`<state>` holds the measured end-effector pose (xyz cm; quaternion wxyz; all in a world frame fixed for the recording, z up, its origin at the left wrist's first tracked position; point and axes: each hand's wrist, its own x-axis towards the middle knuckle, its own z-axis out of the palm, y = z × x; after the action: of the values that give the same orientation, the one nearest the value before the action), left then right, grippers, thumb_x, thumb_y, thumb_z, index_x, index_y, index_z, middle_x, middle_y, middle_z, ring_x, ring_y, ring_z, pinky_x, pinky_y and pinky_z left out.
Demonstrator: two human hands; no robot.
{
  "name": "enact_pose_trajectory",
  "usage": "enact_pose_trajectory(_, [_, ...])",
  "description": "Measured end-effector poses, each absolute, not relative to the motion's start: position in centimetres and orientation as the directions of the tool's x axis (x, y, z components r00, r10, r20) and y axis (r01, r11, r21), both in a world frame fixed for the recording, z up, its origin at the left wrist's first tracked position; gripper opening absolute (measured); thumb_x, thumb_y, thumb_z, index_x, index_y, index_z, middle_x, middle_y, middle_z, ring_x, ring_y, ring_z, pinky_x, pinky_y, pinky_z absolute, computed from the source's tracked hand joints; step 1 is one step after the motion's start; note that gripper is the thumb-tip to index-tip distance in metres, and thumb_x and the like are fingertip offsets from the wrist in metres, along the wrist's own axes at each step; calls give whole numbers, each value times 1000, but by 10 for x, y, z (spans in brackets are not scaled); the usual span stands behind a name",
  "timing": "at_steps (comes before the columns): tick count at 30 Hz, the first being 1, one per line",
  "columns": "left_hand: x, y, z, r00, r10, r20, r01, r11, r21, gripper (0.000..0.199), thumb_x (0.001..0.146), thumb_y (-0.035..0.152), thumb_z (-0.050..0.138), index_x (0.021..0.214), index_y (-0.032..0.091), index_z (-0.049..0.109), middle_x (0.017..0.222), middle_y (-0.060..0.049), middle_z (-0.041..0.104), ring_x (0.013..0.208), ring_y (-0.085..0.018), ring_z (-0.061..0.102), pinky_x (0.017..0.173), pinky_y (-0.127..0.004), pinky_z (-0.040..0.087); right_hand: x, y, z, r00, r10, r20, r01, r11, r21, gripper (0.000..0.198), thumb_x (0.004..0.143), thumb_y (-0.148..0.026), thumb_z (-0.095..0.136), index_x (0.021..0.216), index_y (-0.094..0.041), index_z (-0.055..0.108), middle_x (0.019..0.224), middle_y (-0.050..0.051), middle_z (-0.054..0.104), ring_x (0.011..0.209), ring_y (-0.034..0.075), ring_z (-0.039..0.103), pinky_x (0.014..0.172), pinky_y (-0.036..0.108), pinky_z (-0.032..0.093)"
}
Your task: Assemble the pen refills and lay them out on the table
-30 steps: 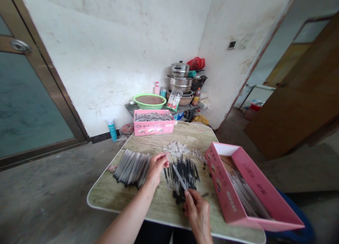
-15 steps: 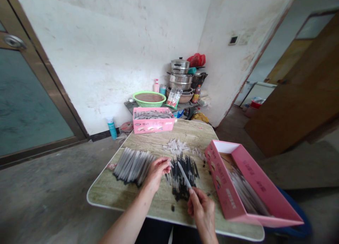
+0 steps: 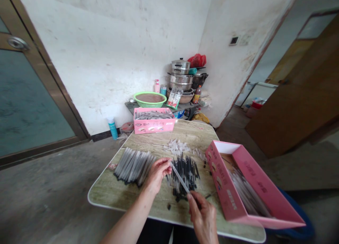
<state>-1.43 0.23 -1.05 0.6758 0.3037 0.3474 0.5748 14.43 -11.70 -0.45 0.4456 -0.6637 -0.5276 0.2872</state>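
Note:
My right hand (image 3: pixel 201 210) grips the lower end of a translucent pen barrel (image 3: pixel 181 179), which slants up to the left. My left hand (image 3: pixel 159 174) is closed in a pinch on a small translucent pen piece (image 3: pixel 170 162); the barrel's upper end meets it at the fingertips. Under the barrel lies a pile of black pen refills (image 3: pixel 189 170). Beyond it is a heap of small whitish translucent pieces (image 3: pixel 176 146). Left of my left hand, a row of translucent pen barrels (image 3: pixel 134 164) with dark ends lies side by side.
A pink box (image 3: pixel 154 126) full of pen parts stands at the table's far edge. At the right, a larger pink box (image 3: pixel 225 187) holds long translucent pieces. Behind the table (image 3: pixel 111 194), a green basin (image 3: pixel 149 104) and stacked pots (image 3: pixel 180 76) sit on a low shelf.
The pen barrel's upper end has moved left, from apart to meeting the small piece in my left fingertips. A small black bit near the front edge has shifted slightly left.

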Motion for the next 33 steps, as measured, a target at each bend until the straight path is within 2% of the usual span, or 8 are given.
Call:
enact_pose_trajectory(13, [-12,-4,-7,88,992,-89,-484,120,867,34,66,33,75,90,11,69,67,-2,64,56,-9,57,55,-21,46,140,-116,-5,242,954,178,561,13,-828,42,88,-49,46,90,-14,69,51,2,61,46,17,59,44,22,43])
enact_pose_trajectory(16, [-9,-7,-1,32,996,-77,-495,83,865,35,66,39,74,87,11,69,66,-2,64,55,-10,58,53,-20,46,135,-117,-6,202,959,198,591,42,-805,43,90,-48,42,97,-14,69,54,3,64,48,18,61,46,22,45])
enact_pose_trajectory(19, [-4,-8,5,-37,997,-74,-529,43,848,37,68,45,71,82,12,66,71,-5,67,61,-14,63,58,-24,51,125,-119,-7,179,959,220,608,68,-791,44,92,-47,39,100,-14,68,57,5,66,50,18,63,48,22,47])
enact_pose_trajectory(22, [1,-11,10,-71,991,-117,-544,59,837,39,69,47,70,84,12,63,72,-7,69,63,-17,66,61,-28,53,115,-120,-13,191,944,270,623,96,-776,43,94,-44,37,98,-13,67,63,8,69,54,19,65,52,22,49])
enact_pose_trajectory(27, [8,-17,10,-174,972,-155,-545,36,837,41,70,47,69,88,11,63,70,-7,69,60,-18,67,58,-28,54,108,-122,-20,207,893,400,681,162,-714,43,95,-41,36,100,-11,66,82,16,73,70,24,70,64,27,52])
enact_pose_trajectory(30, [9,-18,8,-187,973,-135,-551,10,834,39,72,46,69,86,11,62,69,-7,69,58,-17,66,58,-28,54,108,-124,-18,235,887,399,623,177,-762,42,93,-42,40,99,-11,67,82,16,72,73,25,70,67,28,52])
enact_pose_trajectory(33, [10,-20,6,-176,978,-113,-579,-10,815,36,74,44,68,87,10,62,71,-8,69,59,-16,66,59,-27,54,107,-124,-15,327,902,281,429,123,-895,41,88,-48,46,89,-14,69,67,9,69,60,20,64,56,25,49])
